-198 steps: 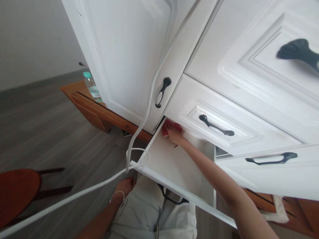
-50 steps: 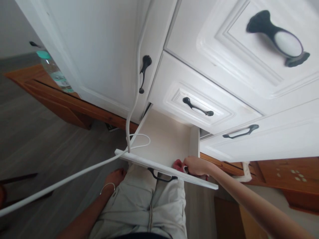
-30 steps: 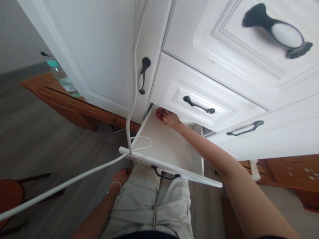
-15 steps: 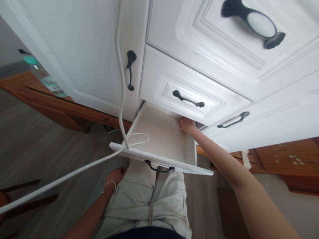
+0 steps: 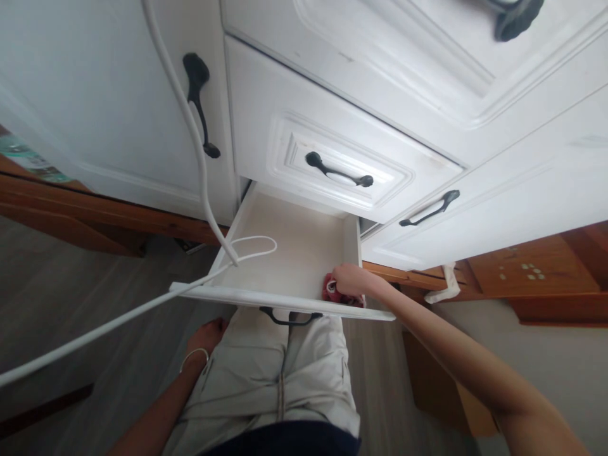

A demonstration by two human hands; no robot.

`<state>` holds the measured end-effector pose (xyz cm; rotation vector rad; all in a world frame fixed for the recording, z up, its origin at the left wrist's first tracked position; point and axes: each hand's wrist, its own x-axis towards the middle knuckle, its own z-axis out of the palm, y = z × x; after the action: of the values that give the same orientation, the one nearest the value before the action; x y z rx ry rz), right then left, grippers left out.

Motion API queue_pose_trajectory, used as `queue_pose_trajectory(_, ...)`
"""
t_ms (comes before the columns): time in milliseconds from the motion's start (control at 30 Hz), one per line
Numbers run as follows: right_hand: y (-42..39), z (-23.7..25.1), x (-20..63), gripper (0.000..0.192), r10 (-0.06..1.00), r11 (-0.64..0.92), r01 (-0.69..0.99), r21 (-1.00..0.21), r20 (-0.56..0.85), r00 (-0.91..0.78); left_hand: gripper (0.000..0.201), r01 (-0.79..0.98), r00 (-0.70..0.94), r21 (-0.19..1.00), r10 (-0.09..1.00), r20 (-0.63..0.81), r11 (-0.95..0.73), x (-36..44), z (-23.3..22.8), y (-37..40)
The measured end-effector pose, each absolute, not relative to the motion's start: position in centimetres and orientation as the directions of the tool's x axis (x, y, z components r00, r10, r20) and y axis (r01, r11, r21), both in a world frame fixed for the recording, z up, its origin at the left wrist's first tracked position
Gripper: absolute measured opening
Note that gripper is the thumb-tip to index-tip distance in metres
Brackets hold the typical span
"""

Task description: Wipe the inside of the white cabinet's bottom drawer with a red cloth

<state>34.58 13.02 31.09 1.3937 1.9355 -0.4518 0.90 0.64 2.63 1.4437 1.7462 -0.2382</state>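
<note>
There are two hands [image 5: 351,280], one red cloth [image 5: 329,290], one pulled-out drawer [image 5: 294,228], five handles [image 5: 338,173]

Head cam: worn up top, so pure POV, aimed forward and pretty steeply down
Open drawer [image 5: 289,237]: around mid-frame, fairly close, shot from above so you see right into it
White cabinet fronts [image 5: 270,95]: fill the top, edges running slanted across frame
Pale trousers [image 5: 251,380]: bottom edge, basically looking down at the wearer's own lap
Hands: right hand [image 5: 350,280] right of center, left hand [image 5: 209,334] lower left
</note>
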Motion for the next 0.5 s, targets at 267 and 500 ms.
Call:
queue_pose_trajectory(267,13.8,36.0,37.2,0.046,0.82,0.143,0.937,-0.32,-0.492,-0.293,0.035,0.875,0.003,0.341,0.699,-0.715,0.345,0.8,2.0,1.0)
queue_pose_trajectory(500,7.9,37.2,43.6,0.042,0.991,0.022,0.404,-0.914,0.074,0.113,0.034,0.886,-0.003,0.325,0.703,-0.711,0.332,0.7,1.4,0.8)
